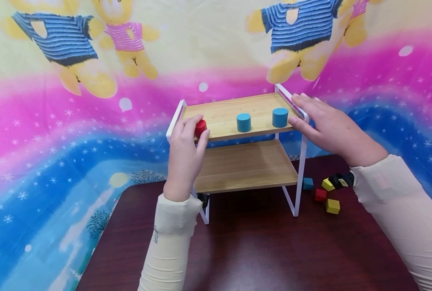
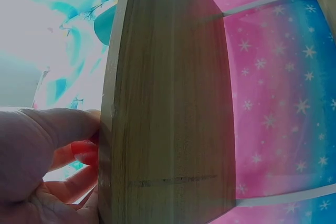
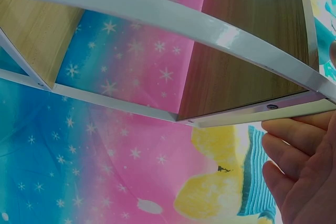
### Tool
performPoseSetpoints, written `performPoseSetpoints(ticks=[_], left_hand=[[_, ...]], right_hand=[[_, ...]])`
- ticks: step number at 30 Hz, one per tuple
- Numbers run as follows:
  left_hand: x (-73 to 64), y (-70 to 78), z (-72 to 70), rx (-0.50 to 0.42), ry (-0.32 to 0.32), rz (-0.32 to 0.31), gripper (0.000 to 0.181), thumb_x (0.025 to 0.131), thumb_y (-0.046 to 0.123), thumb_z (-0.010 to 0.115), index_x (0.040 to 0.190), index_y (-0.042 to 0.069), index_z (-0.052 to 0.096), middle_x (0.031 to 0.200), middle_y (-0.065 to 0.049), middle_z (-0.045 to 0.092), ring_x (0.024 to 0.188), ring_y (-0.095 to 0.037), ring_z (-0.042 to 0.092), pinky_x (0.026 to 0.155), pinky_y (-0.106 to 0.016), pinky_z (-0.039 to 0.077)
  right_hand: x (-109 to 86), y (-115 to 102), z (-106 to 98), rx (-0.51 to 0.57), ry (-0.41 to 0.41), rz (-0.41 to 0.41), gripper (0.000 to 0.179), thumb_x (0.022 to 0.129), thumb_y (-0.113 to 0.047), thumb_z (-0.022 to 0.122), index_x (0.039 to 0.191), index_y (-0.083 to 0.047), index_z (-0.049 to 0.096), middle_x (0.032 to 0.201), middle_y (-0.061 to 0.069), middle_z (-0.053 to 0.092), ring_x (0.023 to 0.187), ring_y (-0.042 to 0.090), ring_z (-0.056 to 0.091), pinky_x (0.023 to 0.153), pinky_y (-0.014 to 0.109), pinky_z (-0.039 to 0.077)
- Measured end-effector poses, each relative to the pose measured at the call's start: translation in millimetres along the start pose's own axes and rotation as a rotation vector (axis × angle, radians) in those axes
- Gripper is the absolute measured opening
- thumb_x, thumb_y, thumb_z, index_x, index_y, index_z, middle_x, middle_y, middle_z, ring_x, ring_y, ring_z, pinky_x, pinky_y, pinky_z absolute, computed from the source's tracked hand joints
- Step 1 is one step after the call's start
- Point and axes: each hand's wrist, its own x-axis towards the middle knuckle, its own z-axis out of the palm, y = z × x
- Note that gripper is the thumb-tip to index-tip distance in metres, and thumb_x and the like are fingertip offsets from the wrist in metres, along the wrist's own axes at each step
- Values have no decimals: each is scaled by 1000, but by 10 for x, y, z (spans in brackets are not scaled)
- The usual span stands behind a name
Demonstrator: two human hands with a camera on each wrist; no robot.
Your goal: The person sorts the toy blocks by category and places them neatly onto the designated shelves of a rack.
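Observation:
A two-tier rack with a wooden top shelf [image 1: 223, 113] and white metal frame [image 1: 300, 173] stands on the table. My left hand [image 1: 185, 151] pinches a red cylinder [image 1: 200, 127] between thumb and fingers at the top shelf's left front corner. In the left wrist view the red cylinder [image 2: 85, 152] shows between the fingers, partly hidden by the shelf edge. Two blue cylinders stand upright on the same shelf, one near the middle [image 1: 243, 123], one [image 1: 280, 117] farther right. At the shelf's right end, my right hand [image 1: 328, 123] rests by the white side rail, fingers extended, thumb close to the right blue cylinder.
The rack's lower wooden shelf [image 1: 245, 165] lies beneath the top one. On the dark red table [image 1: 259, 246], right of the rack, are a blue block [image 1: 308, 184], a red block [image 1: 320, 195] and two yellow blocks [image 1: 333, 206]. A printed cloth backdrop [image 1: 136, 109] hangs behind.

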Motion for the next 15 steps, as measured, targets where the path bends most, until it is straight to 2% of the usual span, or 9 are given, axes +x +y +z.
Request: performPoseSetpoints(ticks=[10, 15], left_hand=[[-30, -30, 33, 2, 28, 2, 39, 100, 14, 66, 136, 2, 61, 130, -19, 57, 119, -30, 56, 96, -41, 55], [-40, -36, 37, -3, 36, 26, 40, 98, 14, 68, 136, 2, 61, 131, -20, 56, 121, -30, 55, 96, -41, 55]], right_hand=[[0, -10, 1, 2, -8, 4, 74, 104, -49, 50, 163, -16, 20, 166, 20, 19, 150, 46, 20, 96, 77, 39], [0, 4, 5, 0, -7, 6, 74, 104, -49, 50, 163, -16, 20, 166, 21, 19, 150, 46, 20, 96, 77, 38]])
